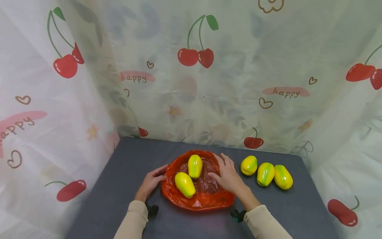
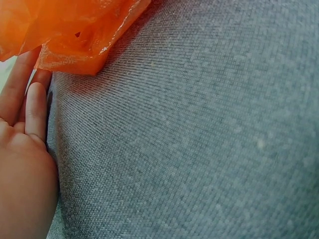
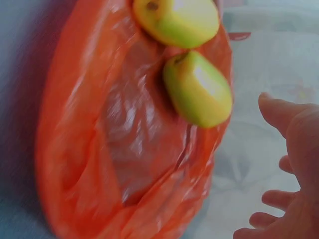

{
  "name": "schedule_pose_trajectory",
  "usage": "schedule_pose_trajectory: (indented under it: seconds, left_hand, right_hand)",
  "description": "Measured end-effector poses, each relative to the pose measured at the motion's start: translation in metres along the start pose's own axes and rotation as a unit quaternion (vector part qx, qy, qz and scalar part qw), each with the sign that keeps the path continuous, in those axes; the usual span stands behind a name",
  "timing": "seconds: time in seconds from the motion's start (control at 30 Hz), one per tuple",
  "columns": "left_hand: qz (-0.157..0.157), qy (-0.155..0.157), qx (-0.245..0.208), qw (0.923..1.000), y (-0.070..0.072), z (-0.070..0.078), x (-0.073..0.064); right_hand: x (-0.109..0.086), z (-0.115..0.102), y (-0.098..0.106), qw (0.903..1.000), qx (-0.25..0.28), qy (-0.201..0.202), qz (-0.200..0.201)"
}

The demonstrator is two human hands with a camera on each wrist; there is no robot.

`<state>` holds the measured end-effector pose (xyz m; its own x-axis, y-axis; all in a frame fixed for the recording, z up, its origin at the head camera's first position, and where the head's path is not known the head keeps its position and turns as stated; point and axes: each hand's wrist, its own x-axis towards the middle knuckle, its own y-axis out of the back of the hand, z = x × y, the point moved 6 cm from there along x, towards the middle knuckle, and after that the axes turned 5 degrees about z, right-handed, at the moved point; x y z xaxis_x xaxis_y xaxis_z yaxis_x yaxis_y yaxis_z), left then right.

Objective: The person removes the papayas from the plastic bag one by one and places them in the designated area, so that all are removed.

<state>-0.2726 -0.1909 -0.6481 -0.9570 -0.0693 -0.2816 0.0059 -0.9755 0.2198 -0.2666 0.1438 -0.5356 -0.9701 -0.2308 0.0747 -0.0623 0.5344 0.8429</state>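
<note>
Red plastic bag [image 1: 198, 203] mid-table, mouth wide, two yellow-green fruits [image 1: 195, 166] inside on its left half. Left hand [image 1: 151, 182] at bag's left rim, fingers extended, touching film (tips partly hidden by it). Right hand [image 1: 228, 172] over bag's right side, fingers spread, holding nothing; stands between bag mouth and three more fruits [image 1: 265, 174], rowed on grey table [image 1: 119, 186]. Cherry-print curtain [image 1: 229, 103] behind table.

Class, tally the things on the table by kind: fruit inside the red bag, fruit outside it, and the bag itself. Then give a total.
Inside fruit: 2
Outside fruit: 3
Bag: 1
Total: 6
</note>
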Motion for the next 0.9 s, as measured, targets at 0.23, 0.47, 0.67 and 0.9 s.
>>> schedule_pose_trajectory:
  seconds: [0.23, 0.47, 0.67, 0.9]
  left_hand:
    - [-0.005, 0.000, 0.004, 1.0000, -0.001, 0.000, 0.000]
    - [0.002, 0.003, 0.001, 1.0000, -0.001, 0.000, -0.001]
    - [0.000, -0.004, -0.003, 1.0000, -0.002, 0.002, 0.000]
    - [0.007, 0.002, -0.007, 1.0000, 0.000, 0.002, -0.001]
  right_hand:
    - [0.012, -0.023, -0.010, 0.9998, 0.009, 0.006, -0.015]
    - [0.026, -0.029, -0.027, 0.9990, 0.011, 0.017, -0.040]
    - [0.036, -0.025, -0.040, 0.9983, 0.027, 0.009, -0.051]
    - [0.045, -0.027, -0.058, 0.9977, 0.028, 0.004, -0.062]
